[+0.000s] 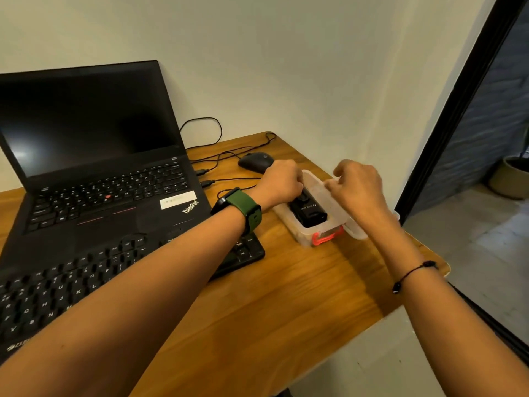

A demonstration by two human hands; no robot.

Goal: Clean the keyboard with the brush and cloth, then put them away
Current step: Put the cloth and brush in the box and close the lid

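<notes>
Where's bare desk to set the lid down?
Bare wood between keyboard and the desk's near edge, in front of the plastic box. Crowded behind: mouse, cables, both hands at the box.

glossy wood table (286,296); translucent plastic box (303,236); matt black plastic keyboard (57,293)

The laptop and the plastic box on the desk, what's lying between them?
In the head view, between the laptop and the plastic box lie black cables plugged into the laptop's side, and the left hand with its watch-wearing wrist crossing bare wood.
</notes>
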